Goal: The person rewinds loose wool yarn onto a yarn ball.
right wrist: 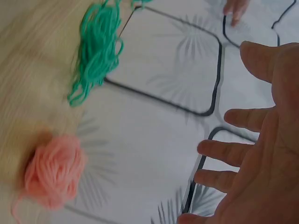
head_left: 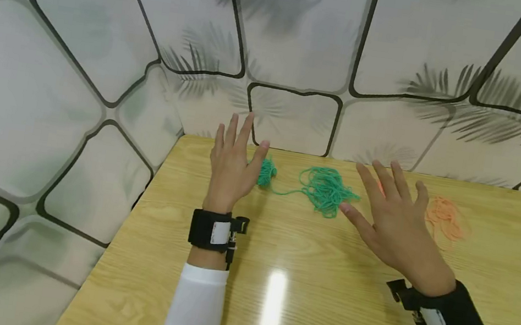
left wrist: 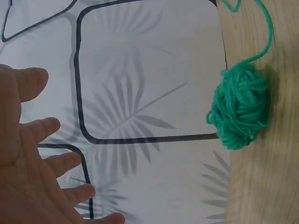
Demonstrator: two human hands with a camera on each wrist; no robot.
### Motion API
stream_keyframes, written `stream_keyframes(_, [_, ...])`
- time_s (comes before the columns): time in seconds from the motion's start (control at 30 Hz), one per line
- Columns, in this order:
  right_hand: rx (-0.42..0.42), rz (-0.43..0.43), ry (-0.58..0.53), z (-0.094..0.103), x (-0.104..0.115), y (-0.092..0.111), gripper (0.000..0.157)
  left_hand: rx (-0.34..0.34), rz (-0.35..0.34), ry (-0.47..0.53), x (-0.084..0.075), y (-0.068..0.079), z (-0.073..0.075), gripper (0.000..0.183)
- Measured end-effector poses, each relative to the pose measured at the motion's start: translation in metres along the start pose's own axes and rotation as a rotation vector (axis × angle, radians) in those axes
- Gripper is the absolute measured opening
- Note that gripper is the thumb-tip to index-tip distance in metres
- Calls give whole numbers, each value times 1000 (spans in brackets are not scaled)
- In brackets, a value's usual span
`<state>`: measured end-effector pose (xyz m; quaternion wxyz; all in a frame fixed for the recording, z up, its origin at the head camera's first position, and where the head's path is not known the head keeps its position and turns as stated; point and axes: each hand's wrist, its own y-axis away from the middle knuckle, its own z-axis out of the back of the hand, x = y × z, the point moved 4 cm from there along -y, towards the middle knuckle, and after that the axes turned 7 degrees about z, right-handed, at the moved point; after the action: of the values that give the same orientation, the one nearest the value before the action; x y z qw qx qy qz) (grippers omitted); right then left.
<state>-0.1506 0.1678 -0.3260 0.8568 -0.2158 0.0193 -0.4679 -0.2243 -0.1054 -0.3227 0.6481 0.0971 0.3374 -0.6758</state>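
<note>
My left hand [head_left: 231, 172], fingers spread and straight, hovers over the table's far left part and holds nothing. Just right of it, partly covered by the thumb, is a small ball of green yarn [head_left: 266, 173], seen whole in the left wrist view as a wound ball [left wrist: 240, 107]. One strand runs from it to a loose green yarn pile [head_left: 328, 190]. Beside that pile my right hand [head_left: 396, 231] is raised with spread fingers, also holding nothing. Its fingers mostly hide a ball of peach-pink yarn [right wrist: 56, 172] in the head view. Farther right lies loose peach-pink yarn [head_left: 446, 218].
A wooden table [head_left: 322, 293] reaches toward the person, with a light reflection at its front middle. Patterned wall covering [head_left: 291, 119] rises along the back edge and the left side. Each wrist wears a black strap [head_left: 211, 230] with a small camera.
</note>
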Motion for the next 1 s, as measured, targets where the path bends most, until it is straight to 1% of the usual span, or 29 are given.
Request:
stream_keyframes(0.1, [36, 21, -61, -11, 14, -8, 65, 44, 70, 66, 16, -2, -8, 60])
stream_keyframes(0.2, [78, 27, -128, -26, 30, -24, 58, 136, 174, 114, 31, -2, -18, 59])
stream_keyframes(0.27, [104, 20, -159, -37, 41, -38, 54, 205, 241, 108, 38, -2, -26, 60])
stream_keyframes(0.33, [142, 15, -176, -48, 50, -51, 53, 275, 292, 82, 42, 0, -33, 62])
stream_keyframes(0.37, [162, 16, -179, -52, 55, -57, 53, 305, 306, 60, 43, 0, -37, 63])
stream_keyframes(0.43, [211, 17, -184, -58, 61, -64, 54, 348, 314, 8, 44, 1, -44, 65])
stream_keyframes(0.5, [246, 18, -190, -61, 66, -67, 54, 369, 300, -45, 45, 2, -48, 67])
stream_keyframes(0.6, [256, 6, -206, -57, 66, -67, 54, 360, 259, -124, 41, 2, -53, 67])
stream_keyframes(0.67, [244, 7, -213, -54, 66, -67, 53, 333, 251, -134, 40, 2, -54, 66])
stream_keyframes(0.73, [236, 13, -225, -53, 66, -68, 52, 304, 258, -106, 39, 2, -54, 62])
stream_keyframes(0.83, [232, 22, -242, -55, 66, -69, 50, 286, 277, -19, 37, 3, -53, 51])
stream_keyframes(0.9, [228, 13, -259, -56, 64, -68, 50, 299, 273, 52, 34, 3, -50, 46])
stream_keyframes(1.0, [203, -9, -305, -58, 61, -67, 53, 359, 249, 151, 26, 5, -39, 41])
